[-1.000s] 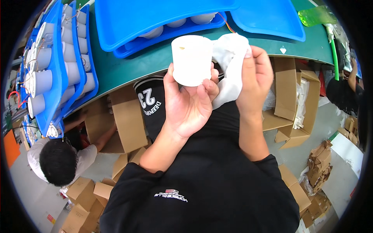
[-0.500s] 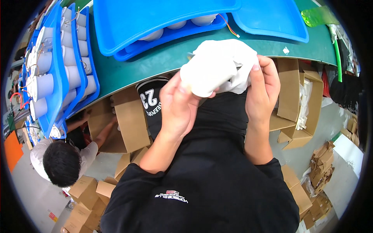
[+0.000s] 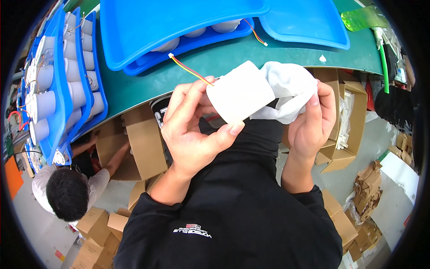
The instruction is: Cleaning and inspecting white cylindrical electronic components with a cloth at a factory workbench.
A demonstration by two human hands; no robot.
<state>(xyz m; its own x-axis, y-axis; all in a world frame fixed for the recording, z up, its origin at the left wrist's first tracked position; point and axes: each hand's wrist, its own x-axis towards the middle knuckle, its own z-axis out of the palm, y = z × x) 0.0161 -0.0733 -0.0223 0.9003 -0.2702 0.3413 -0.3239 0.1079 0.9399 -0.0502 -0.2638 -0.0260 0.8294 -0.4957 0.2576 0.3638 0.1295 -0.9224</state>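
Observation:
My left hand (image 3: 190,127) grips a white cylindrical lamp housing (image 3: 241,93) between thumb and fingers, tilted in front of my chest. Red and yellow wires (image 3: 190,70) with a small white plug stick out of its end near my fingers. Bunched white cloth (image 3: 289,85) lies against the housing's other end. My right hand (image 3: 313,119) pinches that cloth at its right side. Both hands are held just off the near edge of the green table (image 3: 134,85).
Blue trays (image 3: 179,27) with similar white cylinders stand on the table, and more are stacked at the left (image 3: 62,85). A green bottle (image 3: 365,19) lies at the far right. Cardboard boxes (image 3: 143,143) stand below. Another person (image 3: 67,193) reaches into one at the left.
The housing has turned in my left hand, so its wires now show clearly on the left. The cloth has moved off to the housing's right end, and my right hand is slightly lower.

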